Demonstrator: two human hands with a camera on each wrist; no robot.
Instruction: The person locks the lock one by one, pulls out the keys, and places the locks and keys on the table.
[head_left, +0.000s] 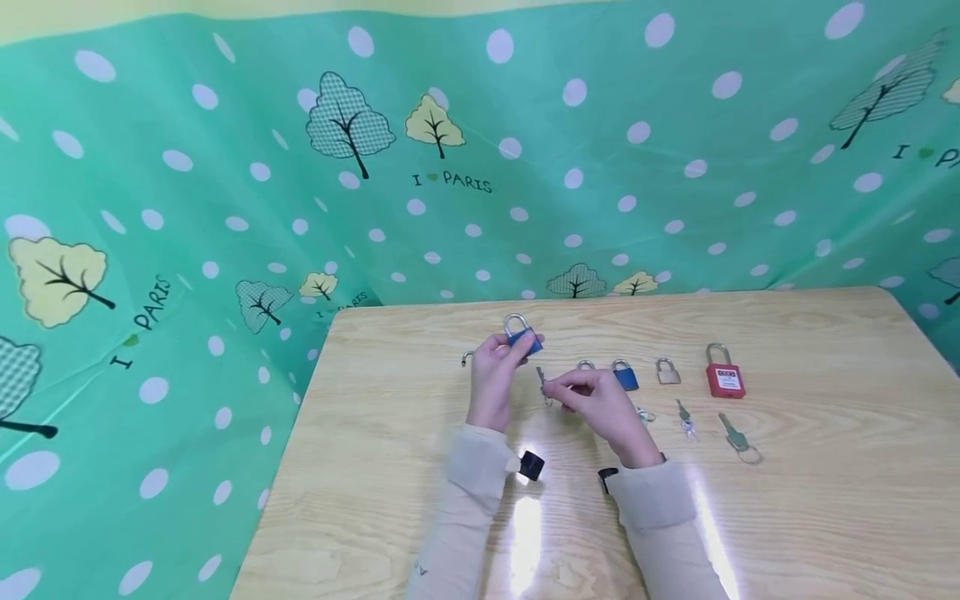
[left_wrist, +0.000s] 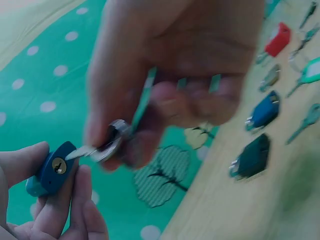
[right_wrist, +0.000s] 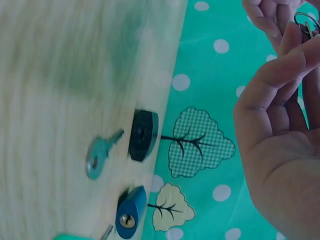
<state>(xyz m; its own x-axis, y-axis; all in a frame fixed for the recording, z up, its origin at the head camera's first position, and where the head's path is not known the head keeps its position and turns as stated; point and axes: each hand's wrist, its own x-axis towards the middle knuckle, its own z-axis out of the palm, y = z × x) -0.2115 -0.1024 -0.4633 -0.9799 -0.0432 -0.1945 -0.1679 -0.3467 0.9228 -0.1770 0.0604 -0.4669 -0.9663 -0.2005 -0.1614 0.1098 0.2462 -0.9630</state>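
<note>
My left hand [head_left: 493, 379] grips a blue padlock [head_left: 523, 340] by its body, shackle pointing up and away. In the left wrist view, the brass keyhole face [left_wrist: 59, 165] of this padlock is turned toward the other hand. Between thumb and fingers, my right hand [head_left: 600, 407] pinches a small silver key [left_wrist: 81, 152] with a metal ring. The key's tip overlaps the edge of the padlock's face beside the keyhole in that view. From the right wrist, the fingers hide most of the key, and part of its ring [right_wrist: 306, 21] shows.
Right of the hands lie a dark padlock [right_wrist: 143, 136], a second blue padlock [head_left: 625, 376], a small brass-toned padlock [head_left: 667, 372] and a red padlock [head_left: 725, 381]. Nearer are several keys, including one with a ring [head_left: 735, 437]. A shackle [head_left: 467, 358] shows behind the left hand.
</note>
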